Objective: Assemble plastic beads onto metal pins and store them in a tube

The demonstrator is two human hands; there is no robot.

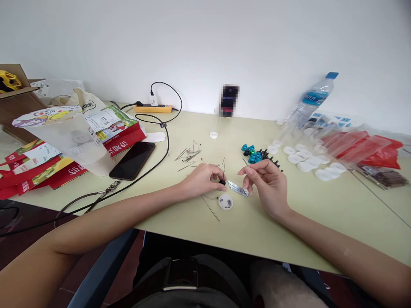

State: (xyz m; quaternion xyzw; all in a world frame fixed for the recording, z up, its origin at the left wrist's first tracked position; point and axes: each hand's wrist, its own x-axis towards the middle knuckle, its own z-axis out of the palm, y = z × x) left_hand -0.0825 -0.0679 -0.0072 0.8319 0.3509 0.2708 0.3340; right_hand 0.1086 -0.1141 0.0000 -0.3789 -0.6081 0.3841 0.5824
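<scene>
My left hand (205,180) pinches a small black knob (222,182) between thumb and fingertips, just above the table. From the knob a thin bent metal wire (224,167) stands upright. My right hand (267,183) is closed at the fingertips, and a thin metal piece (245,162) juts out beyond them; its other end is hidden. Between the hands lies a neat row of bent metal rods (238,188). Nearer to me is a round white cap (225,208) with small dark bits in it. A straight metal rod (212,209) lies to its left.
Loose metal wires (189,155) lie behind my left hand. Blue and black knobs (256,157) are piled behind my right. White caps (303,160) and clear tubes (356,149) are at right, near a water bottle (316,98). A phone (133,160), cable and plastic cup (77,145) occupy the left.
</scene>
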